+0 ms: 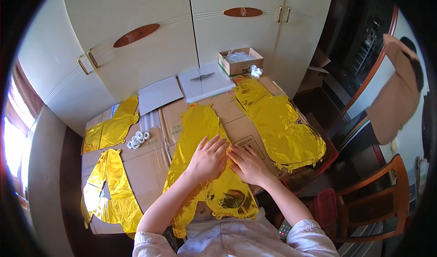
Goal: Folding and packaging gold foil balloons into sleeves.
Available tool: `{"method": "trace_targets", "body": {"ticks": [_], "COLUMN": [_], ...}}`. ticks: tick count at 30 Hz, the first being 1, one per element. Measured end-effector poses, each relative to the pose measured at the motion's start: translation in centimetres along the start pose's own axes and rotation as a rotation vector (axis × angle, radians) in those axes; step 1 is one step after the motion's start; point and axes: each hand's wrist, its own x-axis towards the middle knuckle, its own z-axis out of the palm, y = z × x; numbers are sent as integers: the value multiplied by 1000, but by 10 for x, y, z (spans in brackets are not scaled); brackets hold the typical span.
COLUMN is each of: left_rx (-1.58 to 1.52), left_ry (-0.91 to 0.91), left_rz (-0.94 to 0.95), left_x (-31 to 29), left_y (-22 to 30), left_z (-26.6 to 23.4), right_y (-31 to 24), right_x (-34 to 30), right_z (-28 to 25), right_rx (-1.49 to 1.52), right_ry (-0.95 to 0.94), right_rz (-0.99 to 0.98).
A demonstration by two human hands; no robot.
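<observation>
A flat, shiny gold foil balloon [200, 125] lies in front of me, its near end hanging over the table's edge by my body. My left hand [208, 160] rests spread on its middle, fingers stretched out. Close beside it, my right hand [248, 166] lies flat with its fingers along the foil's right edge. Neither hand grips anything. A second gold foil balloon [282, 125] is spread out to the right. At the left lie another gold foil balloon [111, 191] and a folded gold foil piece [114, 127].
Cardboard [152, 166] covers the table. Several white ribbon rolls [139, 140] sit at left. Along the back are a white sheet [160, 94], a clear plastic packet [205, 81] and a carton [241, 63]. A wooden chair [398, 188] and another person [393, 88] are at right.
</observation>
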Motion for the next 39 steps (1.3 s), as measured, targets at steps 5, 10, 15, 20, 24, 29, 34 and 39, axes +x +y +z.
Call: {"method": "trace_targets", "body": {"ticks": [5,10,15,20,24,29,34,39], "left_rx": [18,44,78,160,158,165,160,151], "left_ry": [-38,-40,-79,-146,-176,-159,-153,-143], "left_rz": [-5,-41,-103,-99,-100,-86,-77,-91], "left_x": [19,32,45,51,51,50,51,48], "left_y": [-20,-31,-38,-45,-50,-53,-53,-52], "left_z": [18,25,26,21,28,30,32,25], "right_y": [-3,-6,-7,-8,-13,-14,-16,-21], "right_x": [0,2,2,-5,-14,-28,-43,-49], "right_z": [0,-3,-4,-4,-6,-12,-21,-22], "right_rx": [-33,-59,-67,-121,-148,-142,-125,-144], "right_ry": [9,-22,-4,-37,-40,-85,-124,-128], "right_rz": [-7,3,-14,-15,-22,-47,-46,-54]}}
